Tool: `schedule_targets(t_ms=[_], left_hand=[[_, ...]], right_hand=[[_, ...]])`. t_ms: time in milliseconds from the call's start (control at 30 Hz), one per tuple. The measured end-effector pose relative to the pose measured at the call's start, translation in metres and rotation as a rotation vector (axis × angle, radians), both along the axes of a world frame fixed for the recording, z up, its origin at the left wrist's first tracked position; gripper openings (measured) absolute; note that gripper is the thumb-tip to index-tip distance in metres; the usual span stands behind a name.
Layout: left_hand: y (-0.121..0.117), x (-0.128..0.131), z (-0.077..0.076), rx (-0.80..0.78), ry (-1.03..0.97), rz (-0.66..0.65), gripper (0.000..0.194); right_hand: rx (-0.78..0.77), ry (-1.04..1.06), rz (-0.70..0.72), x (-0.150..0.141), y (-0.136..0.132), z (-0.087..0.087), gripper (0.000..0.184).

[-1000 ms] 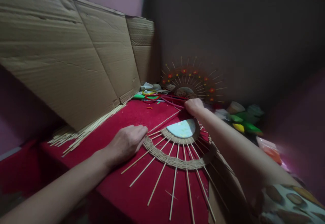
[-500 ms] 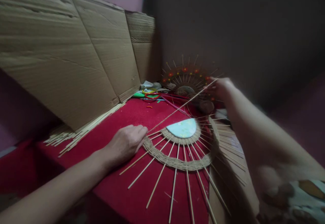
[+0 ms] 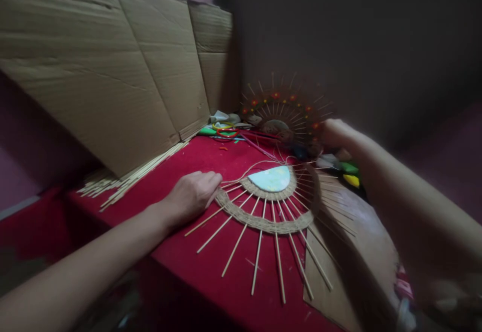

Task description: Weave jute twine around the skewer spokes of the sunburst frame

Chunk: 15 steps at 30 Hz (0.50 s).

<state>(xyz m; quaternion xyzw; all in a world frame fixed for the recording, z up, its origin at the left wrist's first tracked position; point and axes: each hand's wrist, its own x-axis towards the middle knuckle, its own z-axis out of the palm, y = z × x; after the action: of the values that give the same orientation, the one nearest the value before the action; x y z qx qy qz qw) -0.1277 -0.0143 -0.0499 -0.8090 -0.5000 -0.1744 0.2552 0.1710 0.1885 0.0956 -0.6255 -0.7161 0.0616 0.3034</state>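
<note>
A half-round woven fan frame lies on the red cloth, with thin sticks (image 3: pixel 258 264) spreading outward through a curved woven band (image 3: pixel 259 221). At its centre is a pale blue half-disc (image 3: pixel 270 179) edged with weaving. My left hand (image 3: pixel 196 191) is closed on the left end of the band, its fingertips hidden. From there a thin cord (image 3: pixel 246 167) runs slack behind the half-disc. My right hand (image 3: pixel 335 132) is raised beyond the fan's far right side; its fingers are dark and blurred, so their grip does not show.
Tall cardboard (image 3: pixel 158 66) stands at the left, with a bundle of loose sticks (image 3: pixel 139 174) along its foot. Red-handled scissors (image 3: pixel 228 133) lie at the back. Behind stands a finished-looking fan with red flowers (image 3: pixel 276 95). A cardboard sheet (image 3: pixel 339 282) lies at front right.
The cord, stretched straight between both hands before, now hangs slack on the cloth. My right hand has shifted slightly right and down. My left hand keeps its place on the band's end.
</note>
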Motion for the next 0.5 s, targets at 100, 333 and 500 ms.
schedule_targets(t_ms=[100, 333, 500], left_hand=[[-0.002, 0.002, 0.003, 0.058, 0.019, 0.033, 0.018], [0.000, -0.002, 0.001, 0.106, -0.105, -0.080, 0.015], [0.004, -0.008, -0.004, -0.001, -0.332, -0.154, 0.015]], right_hand=[[0.021, -0.068, 0.121, -0.029, -0.034, -0.011, 0.030], [-0.240, 0.025, 0.858, -0.127, -0.138, -0.062, 0.054], [-0.129, -0.037, 0.720, -0.149, -0.154, -0.097, 0.028]])
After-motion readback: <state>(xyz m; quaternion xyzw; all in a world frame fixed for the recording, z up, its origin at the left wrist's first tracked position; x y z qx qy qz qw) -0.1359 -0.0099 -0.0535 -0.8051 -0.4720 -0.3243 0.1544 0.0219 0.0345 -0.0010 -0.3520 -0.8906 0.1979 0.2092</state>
